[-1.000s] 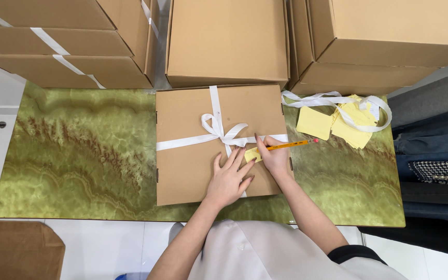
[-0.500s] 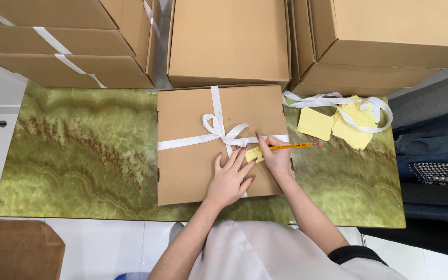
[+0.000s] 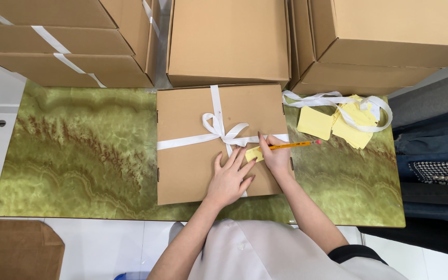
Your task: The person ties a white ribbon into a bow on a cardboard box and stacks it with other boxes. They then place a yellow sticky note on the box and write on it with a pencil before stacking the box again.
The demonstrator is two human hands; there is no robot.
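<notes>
Flat cardboard box (image 3: 193, 155) lies at the middle of the green marbled surface (image 3: 79, 155), its near edge close to the surface's near edge and its far edge near the far edge. White ribbon (image 3: 219, 129) crosses it both ways, w/ a bow tied approx. at box centre.

L hand (image 3: 229, 179): palm down on the box lid, near-right part, fingers (image 3: 237, 158) spread wide and flat, tips pinning the edge of a small yellow note (image 3: 254, 153). Holds nothing; just presses.

R hand (image 3: 277, 155): rests on the box's right edge, fingers closed narrow round a yellow pencil (image 3: 294, 145). Pencil lies approx. level, eraser end pointing toward the surface's right edge, tip end at the note, hidden under my fingers. Can't tell if the tip touches paper.

Note sits just below the ribbon's right-hand run, between my two hands, touching both.

Toward the far-right corner of the surface: loose pile of yellow paper slips (image 3: 338, 122), w/ a length of loose white ribbon (image 3: 348, 101) looped over it. Well apart from the box's note.

Beyond the far edge: stacked brown cartons (image 3: 229, 41), some on the left w/ white tape strips.
</notes>
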